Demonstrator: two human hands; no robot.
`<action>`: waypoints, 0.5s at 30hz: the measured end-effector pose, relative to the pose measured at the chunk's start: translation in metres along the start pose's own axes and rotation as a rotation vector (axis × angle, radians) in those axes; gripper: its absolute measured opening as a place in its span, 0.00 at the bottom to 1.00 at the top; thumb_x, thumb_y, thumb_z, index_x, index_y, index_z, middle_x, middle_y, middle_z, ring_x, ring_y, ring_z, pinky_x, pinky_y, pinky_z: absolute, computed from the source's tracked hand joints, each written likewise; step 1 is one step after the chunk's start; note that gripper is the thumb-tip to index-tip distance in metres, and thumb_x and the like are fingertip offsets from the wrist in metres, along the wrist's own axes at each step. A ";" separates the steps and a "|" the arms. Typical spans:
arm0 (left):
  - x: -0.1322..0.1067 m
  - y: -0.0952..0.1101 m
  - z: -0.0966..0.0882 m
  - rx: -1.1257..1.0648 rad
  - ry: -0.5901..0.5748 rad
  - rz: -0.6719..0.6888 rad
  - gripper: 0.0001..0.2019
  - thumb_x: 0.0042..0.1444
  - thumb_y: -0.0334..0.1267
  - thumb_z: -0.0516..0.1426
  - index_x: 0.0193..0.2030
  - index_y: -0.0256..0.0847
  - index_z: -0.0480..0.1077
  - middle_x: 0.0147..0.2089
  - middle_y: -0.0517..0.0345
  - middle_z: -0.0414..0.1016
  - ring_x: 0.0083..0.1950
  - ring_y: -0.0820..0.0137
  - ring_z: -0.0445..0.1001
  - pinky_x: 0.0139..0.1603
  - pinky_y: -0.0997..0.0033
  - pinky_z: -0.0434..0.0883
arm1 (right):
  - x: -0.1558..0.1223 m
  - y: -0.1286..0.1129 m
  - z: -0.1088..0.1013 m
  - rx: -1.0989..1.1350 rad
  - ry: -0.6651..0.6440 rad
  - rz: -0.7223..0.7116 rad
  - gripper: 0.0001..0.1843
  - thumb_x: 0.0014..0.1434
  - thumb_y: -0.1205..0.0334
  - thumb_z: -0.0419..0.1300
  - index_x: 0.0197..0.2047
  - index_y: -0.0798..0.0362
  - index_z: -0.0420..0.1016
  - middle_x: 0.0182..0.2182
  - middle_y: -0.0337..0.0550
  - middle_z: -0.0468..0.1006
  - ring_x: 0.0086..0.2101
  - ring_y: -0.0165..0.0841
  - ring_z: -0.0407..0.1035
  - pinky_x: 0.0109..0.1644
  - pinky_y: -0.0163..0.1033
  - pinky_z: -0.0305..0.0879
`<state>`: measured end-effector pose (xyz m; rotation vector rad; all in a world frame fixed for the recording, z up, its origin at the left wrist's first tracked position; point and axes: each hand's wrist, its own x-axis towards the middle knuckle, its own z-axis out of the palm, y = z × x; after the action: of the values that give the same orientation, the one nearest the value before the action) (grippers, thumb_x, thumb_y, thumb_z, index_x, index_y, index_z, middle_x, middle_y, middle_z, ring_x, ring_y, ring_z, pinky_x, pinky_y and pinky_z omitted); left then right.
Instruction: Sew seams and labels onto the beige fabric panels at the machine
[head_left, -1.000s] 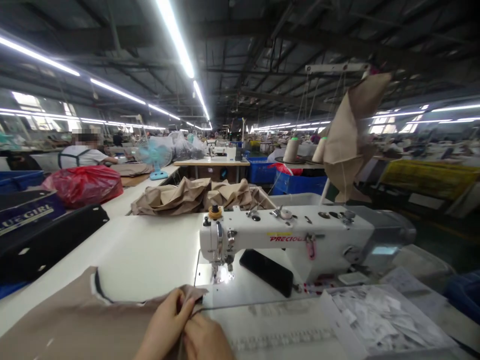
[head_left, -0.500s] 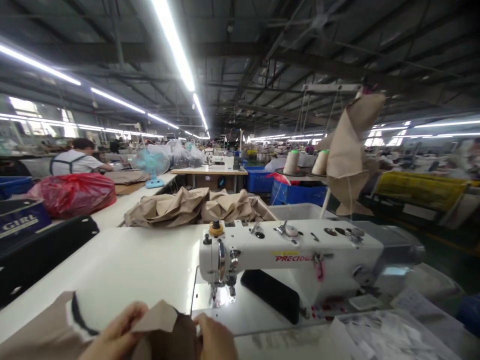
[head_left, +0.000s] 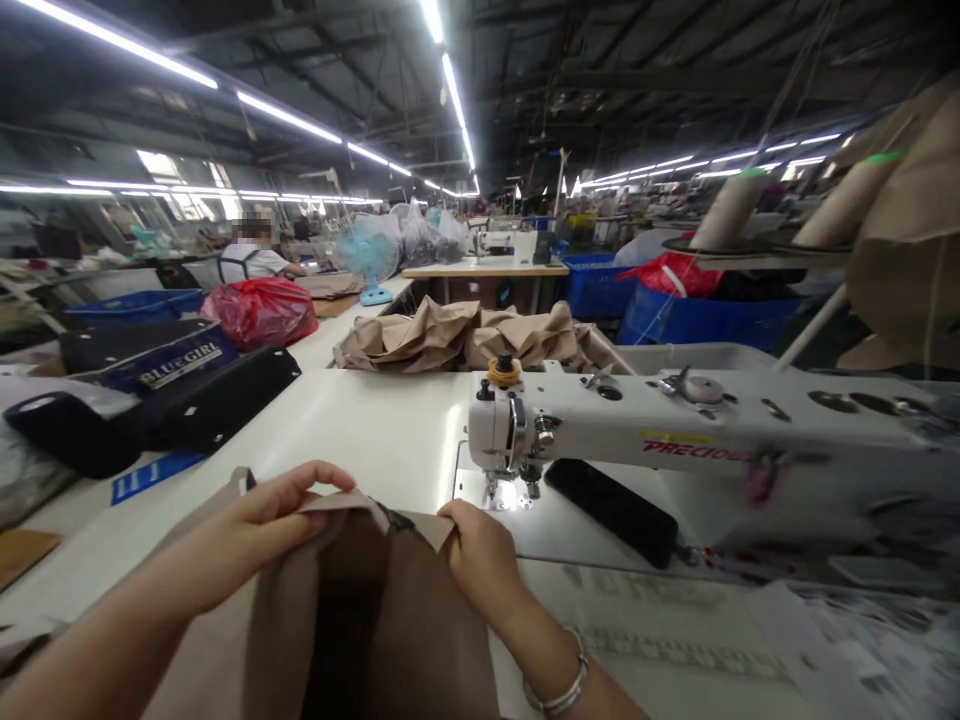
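A tan fabric piece (head_left: 375, 620) with a dark trimmed edge lies on the white table in front of me. My left hand (head_left: 259, 525) pinches its upper left edge. My right hand (head_left: 480, 550) grips the upper right edge, a bracelet on its wrist. Between the two hands the fabric is spread open, showing a darker inside. Just beyond my right hand stands the white sewing machine (head_left: 675, 435), its lit needle area (head_left: 510, 490) close to my fingers.
A black phone-like slab (head_left: 611, 510) lies under the machine arm. Tan fabric is heaped (head_left: 457, 340) behind the machine. Black and blue boxes (head_left: 165, 385) and a red bag (head_left: 259, 310) sit on the left. Thread cones (head_left: 731, 205) stand at right. A seated person (head_left: 251, 260) works far left.
My view has swung left and lower. Both hands moved apart and up the table, spreading the fabric open, which was pinched together a second ago.
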<state>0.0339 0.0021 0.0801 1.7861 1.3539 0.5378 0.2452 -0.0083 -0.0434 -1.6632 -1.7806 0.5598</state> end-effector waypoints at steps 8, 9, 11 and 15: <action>0.056 -0.045 0.066 0.359 -0.003 0.083 0.26 0.56 0.53 0.40 0.49 0.38 0.68 0.47 0.48 0.71 0.49 0.58 0.67 0.51 0.59 0.63 | -0.044 0.015 -0.003 -0.028 0.059 0.013 0.06 0.54 0.69 0.54 0.37 0.54 0.67 0.34 0.46 0.74 0.35 0.37 0.69 0.38 0.39 0.64; 0.068 -0.052 0.064 0.448 0.076 0.076 0.26 0.57 0.51 0.38 0.49 0.38 0.67 0.49 0.46 0.69 0.51 0.57 0.66 0.54 0.57 0.61 | -0.055 0.014 0.000 0.068 0.025 0.017 0.06 0.54 0.68 0.54 0.37 0.53 0.67 0.32 0.44 0.74 0.32 0.35 0.69 0.37 0.38 0.64; 0.087 -0.063 0.063 0.572 0.046 0.067 0.25 0.56 0.49 0.38 0.44 0.37 0.69 0.47 0.45 0.70 0.49 0.56 0.67 0.54 0.55 0.61 | -0.070 0.012 0.009 0.235 0.009 0.072 0.10 0.52 0.68 0.55 0.40 0.53 0.66 0.33 0.41 0.74 0.29 0.32 0.69 0.36 0.36 0.65; 0.097 -0.070 0.068 0.580 -0.143 0.117 0.19 0.53 0.50 0.44 0.30 0.41 0.69 0.36 0.51 0.71 0.41 0.61 0.69 0.46 0.62 0.65 | -0.073 0.015 0.018 0.375 0.102 0.198 0.24 0.46 0.71 0.57 0.48 0.53 0.63 0.43 0.45 0.71 0.30 0.30 0.69 0.39 0.36 0.65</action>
<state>0.0751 0.0756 -0.0285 2.3271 1.3999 0.0657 0.2437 -0.0768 -0.0778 -1.5783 -1.3479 0.8250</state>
